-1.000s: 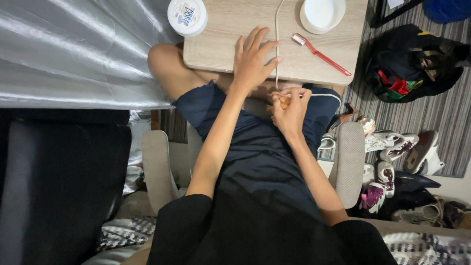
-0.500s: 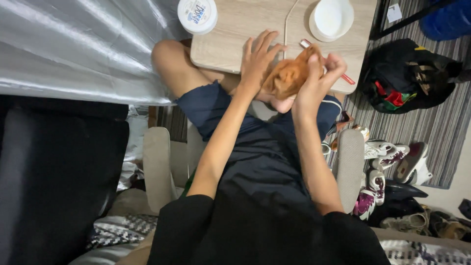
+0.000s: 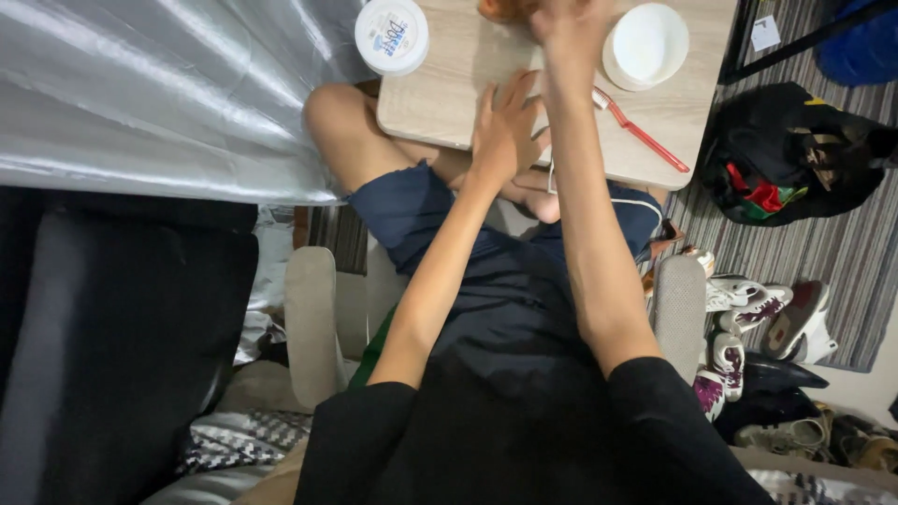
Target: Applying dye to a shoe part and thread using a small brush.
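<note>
The white bowl [image 3: 645, 45] near the far edge of the table [image 3: 440, 103] serves as the landmark here. Just to the left of that bowl, the right hand [image 3: 566, 21] reaches far over the tabletop and closes over an orange-brown object [image 3: 505, 9] — only a sliver of it shows at the top edge of the view, so its kind and long axis cannot be told, though the fingers look curled around it. The object lies on the left side of that hand, away from the bowl. Nearer the person than the bowl, and further left of it, the left hand [image 3: 505, 131] rests flat on the table with its fingers [image 3: 519, 93] spread and grasping nothing, pointing up toward the object; the right hand is clearly the closer one. A red toothbrush [image 3: 641, 131] lies slantwise just below the bowl, bristle end toward the right forearm. Well to the left of the bowl stands a round white lidded tub [image 3: 393, 36].
</note>
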